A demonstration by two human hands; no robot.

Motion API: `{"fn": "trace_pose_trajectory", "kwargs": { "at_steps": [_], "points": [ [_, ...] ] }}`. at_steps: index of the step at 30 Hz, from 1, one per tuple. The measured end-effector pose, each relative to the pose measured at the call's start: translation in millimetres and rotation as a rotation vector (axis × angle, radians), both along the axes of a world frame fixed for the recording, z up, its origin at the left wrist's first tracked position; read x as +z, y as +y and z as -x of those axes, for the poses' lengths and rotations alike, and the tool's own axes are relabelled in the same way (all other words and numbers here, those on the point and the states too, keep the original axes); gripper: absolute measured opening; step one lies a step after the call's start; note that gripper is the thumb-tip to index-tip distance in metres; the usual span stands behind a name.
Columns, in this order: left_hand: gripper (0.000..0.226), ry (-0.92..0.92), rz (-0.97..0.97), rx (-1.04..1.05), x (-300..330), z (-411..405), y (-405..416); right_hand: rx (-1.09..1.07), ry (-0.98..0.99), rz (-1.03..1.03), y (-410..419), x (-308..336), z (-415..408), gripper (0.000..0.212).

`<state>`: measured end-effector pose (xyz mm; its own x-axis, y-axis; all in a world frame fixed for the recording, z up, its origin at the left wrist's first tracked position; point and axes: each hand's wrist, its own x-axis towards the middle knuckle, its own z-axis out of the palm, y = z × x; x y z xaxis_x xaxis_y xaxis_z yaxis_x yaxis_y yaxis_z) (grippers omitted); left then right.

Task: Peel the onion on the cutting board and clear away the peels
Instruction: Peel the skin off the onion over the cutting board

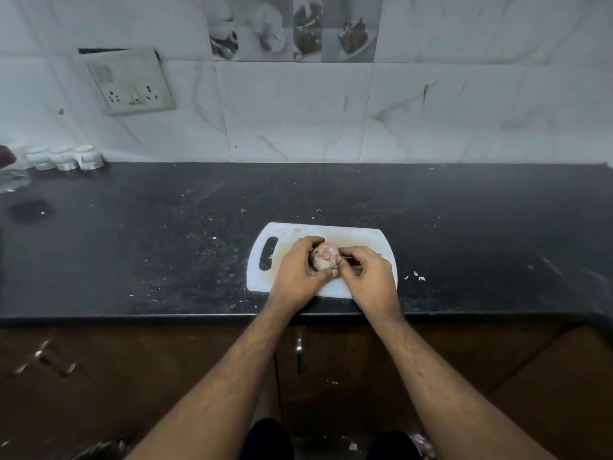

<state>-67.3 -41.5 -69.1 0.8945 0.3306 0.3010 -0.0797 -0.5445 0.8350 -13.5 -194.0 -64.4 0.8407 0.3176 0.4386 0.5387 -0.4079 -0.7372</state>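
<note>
A pale onion [324,257] with a pink patch where skin has come off is held just above the white cutting board [285,232]. My left hand [296,273] wraps around the onion's left side and underside. My right hand [370,277] is at the onion's right side, with its fingertips pinched on a bit of skin at the onion's edge. The board lies near the front edge of the black countertop [166,247] and has a handle slot [268,253] on its left.
Small peel scraps [416,277] lie on the counter right of the board. Three white jars [64,157] stand at the back left by the tiled wall, under a wall socket [131,83]. A dark wet patch [30,210] is at the left. Brown cabinet doors [132,376] are below the counter.
</note>
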Motion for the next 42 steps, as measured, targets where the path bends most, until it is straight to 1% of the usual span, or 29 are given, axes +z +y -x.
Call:
{"fn": "trace_pose_trajectory", "kwargs": {
  "at_steps": [3, 9, 15, 19, 22, 26, 28, 30, 32, 33, 36, 39, 42],
  "points": [
    [0.063, -0.014, -0.007, -0.009, -1.5, -3.0, 1.0, -0.021, -0.015, 0.018, 1.8, -3.5, -0.4, 0.023],
    [0.062, -0.043, 0.001, -0.019, -2.0, -4.2, 3.7, -0.037, -0.007, 0.032, 3.4, -5.1, -1.3, 0.018],
    [0.063, -0.037, -0.007, -0.004, -1.9, -2.0, 3.2, -0.061, -0.007, -0.005, 3.5, -1.6, 1.7, 0.014],
    [0.056, -0.024, 0.011, 0.000, 0.6, -1.9, 2.6, -0.009, -0.006, 0.029, 4.2, 0.6, -1.0, 0.020],
    [0.056, 0.000, 0.039, -0.012, 2.1, -2.2, 3.4, 0.002, 0.037, 0.028, 4.2, -1.2, -9.5, 0.016],
    [0.059, 0.003, 0.040, -0.029, 2.0, -2.1, 5.5, 0.003, -0.001, 0.023, 3.9, -3.9, -14.8, 0.016],
    [0.059, 0.001, 0.032, -0.034, 1.7, -2.5, 5.8, 0.003, -0.031, 0.062, 5.2, -3.4, -13.4, 0.017],
    [0.059, 0.001, 0.026, -0.036, 0.9, -2.3, 5.4, 0.001, -0.050, 0.122, 6.6, -3.4, -12.6, 0.013],
    [0.061, 0.002, 0.011, -0.037, 0.7, -2.0, 4.8, -0.017, -0.035, 0.151, 7.1, -3.7, -13.4, 0.007],
    [0.062, 0.003, 0.004, -0.037, 0.5, -2.0, 4.5, -0.030, -0.023, 0.166, 7.3, -3.7, -13.7, 0.008],
    [0.062, 0.009, -0.001, -0.034, 0.4, -2.3, 4.3, -0.069, 0.012, 0.190, 7.9, -3.1, -12.6, 0.018],
    [0.062, 0.012, -0.003, -0.039, 0.7, -2.1, 4.0, -0.132, 0.045, 0.154, 8.3, 0.8, -10.5, 0.020],
    [0.062, 0.005, -0.005, -0.039, 1.3, -1.8, 4.2, -0.153, 0.043, 0.106, 7.3, 0.8, -9.0, 0.013]
  ]
}}
